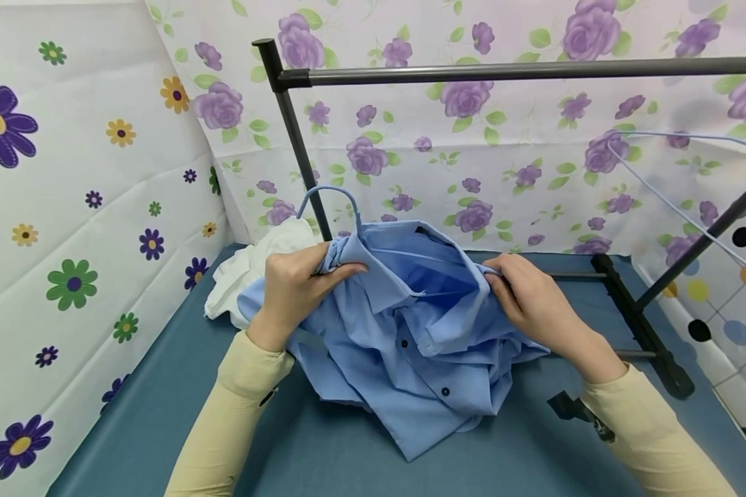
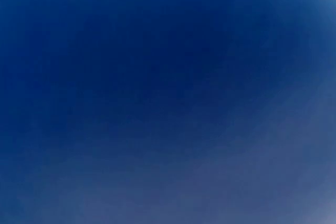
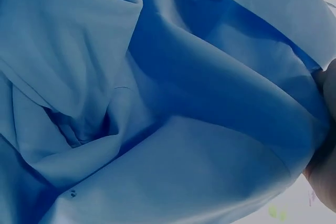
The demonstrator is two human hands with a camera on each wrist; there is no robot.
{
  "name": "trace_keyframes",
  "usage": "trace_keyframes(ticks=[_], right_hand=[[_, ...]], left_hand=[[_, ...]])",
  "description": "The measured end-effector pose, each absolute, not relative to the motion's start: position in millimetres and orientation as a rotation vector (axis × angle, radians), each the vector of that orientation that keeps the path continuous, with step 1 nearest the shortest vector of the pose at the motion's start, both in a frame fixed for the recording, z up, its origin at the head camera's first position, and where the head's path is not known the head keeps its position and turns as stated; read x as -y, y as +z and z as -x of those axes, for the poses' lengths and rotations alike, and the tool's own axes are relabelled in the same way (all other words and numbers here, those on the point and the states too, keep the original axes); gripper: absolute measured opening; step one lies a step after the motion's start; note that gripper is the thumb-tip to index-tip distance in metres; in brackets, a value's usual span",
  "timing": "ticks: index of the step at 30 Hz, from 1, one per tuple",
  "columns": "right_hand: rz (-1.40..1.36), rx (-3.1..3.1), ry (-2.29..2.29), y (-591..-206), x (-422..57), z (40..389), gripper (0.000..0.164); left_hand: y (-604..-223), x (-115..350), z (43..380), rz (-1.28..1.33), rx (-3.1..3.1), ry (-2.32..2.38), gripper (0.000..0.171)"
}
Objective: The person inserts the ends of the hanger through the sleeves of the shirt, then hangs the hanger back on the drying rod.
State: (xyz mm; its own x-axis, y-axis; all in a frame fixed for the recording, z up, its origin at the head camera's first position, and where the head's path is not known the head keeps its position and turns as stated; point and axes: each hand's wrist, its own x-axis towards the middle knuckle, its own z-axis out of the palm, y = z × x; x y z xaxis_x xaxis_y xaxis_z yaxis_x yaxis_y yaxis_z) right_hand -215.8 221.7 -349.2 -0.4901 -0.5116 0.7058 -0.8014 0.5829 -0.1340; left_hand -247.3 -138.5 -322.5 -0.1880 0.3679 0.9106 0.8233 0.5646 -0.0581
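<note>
Light-blue button-up shirt (image 1: 404,386) is bunched up right between the two grips, its lower part spread on the tabletop (image 1: 323,462) just below them. Left grip (image 1: 295,286) is clamped on gathered fabric beside the collar, thumb over the top. Right grip (image 1: 537,300) is pinching the opposite side of the neck opening, so that opening gapes between the two. A blue hanger (image 1: 331,188) pokes its hook up out of the collar, just above the left grip; can't tell if either grip has the hanger too. There's some white fabric (image 1: 242,273) heaped just behind and left of the left grip. Beyond both grips stands a dark clothes rack (image 1: 510,72), with another hanger (image 1: 677,134) up and right of the right grip. Left wrist cam's just blue blur, btw.
</note>
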Motion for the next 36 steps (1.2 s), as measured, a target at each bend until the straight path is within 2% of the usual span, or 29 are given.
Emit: trace_keyframes(ticks=[8, 15, 36], right_hand=[[-1.011, 2.138, 0.643, -349, -227, 214, 0.040], [-0.997, 2.141, 0.670, -349, -231, 212, 0.040], [-0.942, 2.115, 0.717, -344, -246, 208, 0.036]], left_hand=[[-315, 143, 243, 0.944, 1.754, -0.535, 0.058], [-315, 147, 241, 0.879, 1.728, -0.663, 0.067], [-308, 171, 241, 0.797, 1.680, -0.620, 0.054]])
